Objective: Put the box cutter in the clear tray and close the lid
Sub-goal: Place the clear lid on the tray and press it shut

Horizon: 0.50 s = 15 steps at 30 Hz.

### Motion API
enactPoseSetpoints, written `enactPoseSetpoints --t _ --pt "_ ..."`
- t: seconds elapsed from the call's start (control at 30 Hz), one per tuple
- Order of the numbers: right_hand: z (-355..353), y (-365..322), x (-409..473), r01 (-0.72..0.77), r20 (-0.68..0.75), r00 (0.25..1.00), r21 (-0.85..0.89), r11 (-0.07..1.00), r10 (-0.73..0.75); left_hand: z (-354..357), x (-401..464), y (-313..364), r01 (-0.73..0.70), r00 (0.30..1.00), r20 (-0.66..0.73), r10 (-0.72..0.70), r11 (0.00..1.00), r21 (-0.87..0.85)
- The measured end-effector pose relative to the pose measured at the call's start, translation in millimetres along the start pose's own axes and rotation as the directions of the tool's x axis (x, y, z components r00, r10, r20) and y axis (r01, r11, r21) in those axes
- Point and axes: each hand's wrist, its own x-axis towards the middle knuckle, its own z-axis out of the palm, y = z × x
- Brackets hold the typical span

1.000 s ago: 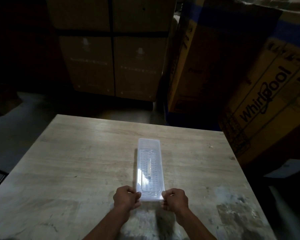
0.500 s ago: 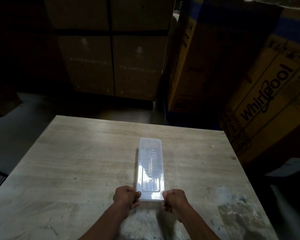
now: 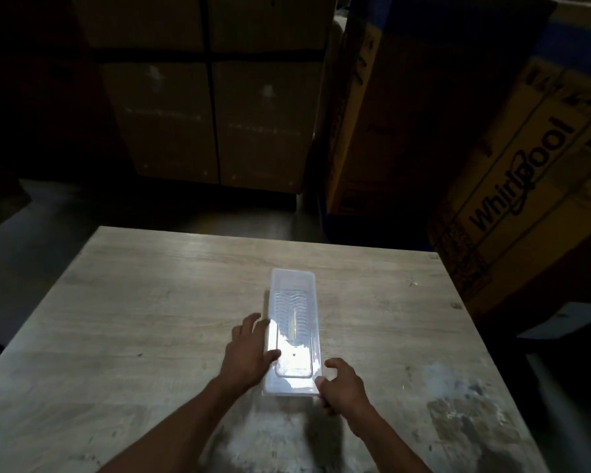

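Note:
A long clear tray (image 3: 294, 315) lies lengthwise in the middle of the wooden table (image 3: 151, 319), its clear lid on top. A thin pale shape, perhaps the box cutter (image 3: 293, 323), shows faintly through the lid. My left hand (image 3: 249, 353) rests flat beside the tray's left edge, fingers spread and its thumb on the lid. My right hand (image 3: 342, 385) curls loosely at the tray's near right corner, fingertips touching it.
Large cardboard boxes (image 3: 212, 107) stand behind the table. A tall box printed with a brand name (image 3: 512, 186) leans at the right. The table's near right part has dark stains (image 3: 464, 414). The floor to the left is dark.
Both hands were clenched on the tray's near corners. My left hand has opened and slid forward along the left edge; my right hand has loosened at the corner.

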Motion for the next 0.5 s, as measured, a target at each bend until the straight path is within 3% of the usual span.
enactPoseSetpoints --t 0.17,0.3,0.5 --pt "-11.0 -15.8 2.1 0.111 0.050 0.993 -0.198 0.974 -0.104 -5.3 23.9 16.7 -0.118 0.986 0.141 0.088 0.967 0.224" --pt "-16.7 -31.6 6.2 0.237 0.046 0.971 -0.293 0.926 -0.234 0.8 29.2 11.7 -0.153 0.980 0.170 0.105 0.943 0.297" --pt "-14.4 -53.8 27.0 0.454 0.173 0.885 -0.535 0.713 -0.433 -6.9 38.0 6.7 -0.161 0.985 0.109 0.135 0.945 0.285"
